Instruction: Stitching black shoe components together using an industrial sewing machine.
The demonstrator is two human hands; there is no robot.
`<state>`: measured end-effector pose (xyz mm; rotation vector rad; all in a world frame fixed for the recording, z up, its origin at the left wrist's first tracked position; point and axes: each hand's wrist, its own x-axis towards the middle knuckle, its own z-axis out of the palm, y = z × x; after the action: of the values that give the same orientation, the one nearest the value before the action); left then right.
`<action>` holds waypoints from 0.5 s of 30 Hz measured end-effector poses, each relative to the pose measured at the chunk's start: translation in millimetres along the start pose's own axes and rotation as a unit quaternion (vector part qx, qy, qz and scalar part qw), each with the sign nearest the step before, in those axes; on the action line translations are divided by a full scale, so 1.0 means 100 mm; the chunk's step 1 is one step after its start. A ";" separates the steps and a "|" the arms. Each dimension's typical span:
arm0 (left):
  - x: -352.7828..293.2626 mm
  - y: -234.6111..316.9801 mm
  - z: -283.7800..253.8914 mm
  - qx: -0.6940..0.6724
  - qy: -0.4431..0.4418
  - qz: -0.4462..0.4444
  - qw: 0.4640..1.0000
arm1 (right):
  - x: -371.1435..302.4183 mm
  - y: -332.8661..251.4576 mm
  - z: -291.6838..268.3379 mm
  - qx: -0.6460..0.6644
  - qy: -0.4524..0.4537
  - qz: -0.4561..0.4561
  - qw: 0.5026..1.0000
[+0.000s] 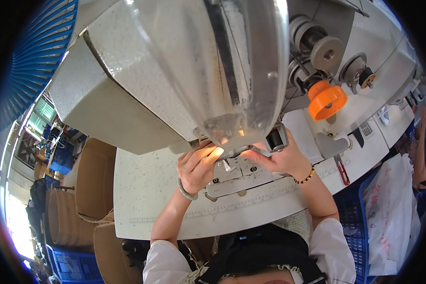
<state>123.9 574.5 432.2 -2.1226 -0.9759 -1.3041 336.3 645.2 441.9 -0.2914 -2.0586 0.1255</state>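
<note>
A dark, flat piece of material [235,153] lies under the head of a sewing machine [151,80], lit by a bright lamp. My left hand [196,166] pinches its left end, fingers pressed together. On the other side my right hand [281,155] grips it, the thumb along the near edge. The right fingers are partly hidden behind a black and metal machine part [275,140]. A clear plastic guard [251,94] hangs in front of the machine head and blurs what lies behind it. The metal needle plate [241,182] shows just below both hands.
A white table [142,189] with a printed ruler strip surrounds the machine. Red-handled snips [342,171] lie at the right. An orange knob [327,100] sticks out above. Cardboard boxes [95,180] stand left; a blue crate [355,236] with a white bag [388,213] stands right.
</note>
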 end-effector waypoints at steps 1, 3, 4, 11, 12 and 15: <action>-0.01 -0.01 0.00 -0.001 -0.001 0.000 1.000 | -0.01 -0.01 0.00 -0.023 0.007 -0.028 0.999; -0.03 -0.04 0.01 -0.003 0.001 0.018 1.000 | -0.01 -0.04 0.00 -0.045 0.014 -0.057 0.997; -0.05 -0.05 0.02 -0.001 0.001 0.018 1.000 | 0.01 -0.07 -0.02 -0.070 0.024 -0.069 0.995; -0.12 -0.08 0.07 0.022 0.020 0.023 0.999 | 0.00 -0.04 0.01 -0.013 0.046 -0.042 0.998; -0.12 -0.07 0.07 0.031 0.023 0.015 0.999 | 0.01 -0.04 0.01 -0.014 0.046 -0.041 0.998; -0.13 -0.10 0.07 0.049 0.030 0.001 0.998 | 0.03 -0.06 0.02 -0.016 0.047 -0.032 0.998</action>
<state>116.5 581.9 417.4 -1.9993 -0.9909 -1.2846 331.9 640.0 444.9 -0.2462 -1.9762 0.0404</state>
